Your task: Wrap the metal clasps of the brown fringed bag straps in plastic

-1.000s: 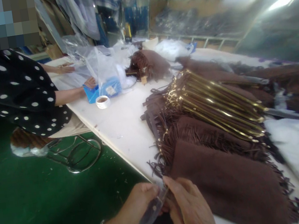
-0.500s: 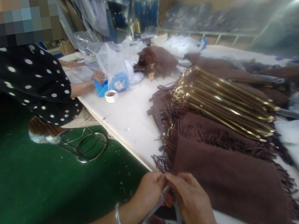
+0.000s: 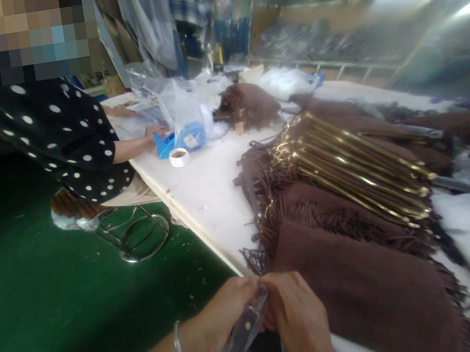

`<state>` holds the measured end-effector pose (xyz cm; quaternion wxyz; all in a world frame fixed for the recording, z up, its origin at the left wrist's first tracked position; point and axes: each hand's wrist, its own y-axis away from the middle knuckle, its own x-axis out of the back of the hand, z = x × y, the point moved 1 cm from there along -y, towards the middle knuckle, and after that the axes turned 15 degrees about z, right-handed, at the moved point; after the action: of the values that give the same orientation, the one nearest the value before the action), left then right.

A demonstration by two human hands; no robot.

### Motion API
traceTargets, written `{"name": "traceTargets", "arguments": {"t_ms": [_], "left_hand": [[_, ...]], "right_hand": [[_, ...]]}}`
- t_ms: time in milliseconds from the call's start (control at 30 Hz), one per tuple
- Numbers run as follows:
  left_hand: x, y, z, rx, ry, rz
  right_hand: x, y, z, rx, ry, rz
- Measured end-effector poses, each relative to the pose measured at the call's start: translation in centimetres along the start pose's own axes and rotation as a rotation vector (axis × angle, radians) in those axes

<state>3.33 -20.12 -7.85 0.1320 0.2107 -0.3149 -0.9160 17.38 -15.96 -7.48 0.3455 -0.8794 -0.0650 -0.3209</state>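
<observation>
My left hand (image 3: 231, 309) and my right hand (image 3: 300, 313) meet at the table's near edge, fingers pinched together. Between them is a dark strap (image 3: 241, 334) with small metal studs, partly wrapped in clear plastic; it runs down toward my lap. Both hands are closed on its upper end, and the fingertips are partly hidden. Just right of my hands lies a brown fringed piece (image 3: 365, 280). Beyond it, a bundle of shiny gold chains (image 3: 347, 159) rests on more brown fringed material.
Across the white table (image 3: 208, 203), a person in a dotted top (image 3: 73, 129) handles clear plastic near a blue tape dispenser (image 3: 165, 145). A white tape roll (image 3: 179, 157) lies beside it. A metal stool (image 3: 144, 236) stands at the left.
The strap between my hands has risen and turned, so its studded, plastic-wrapped part now shows. My hands stay pinched together. The view has shifted slightly.
</observation>
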Motion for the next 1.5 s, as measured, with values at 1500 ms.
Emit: {"name": "traceTargets", "arguments": {"t_ms": [1500], "left_hand": [[3.3,2.6,-1.2,-0.409,-0.285,0.218]], "right_hand": [[-2.1,6.3,-5.1,-0.254,0.099,0.045]]}}
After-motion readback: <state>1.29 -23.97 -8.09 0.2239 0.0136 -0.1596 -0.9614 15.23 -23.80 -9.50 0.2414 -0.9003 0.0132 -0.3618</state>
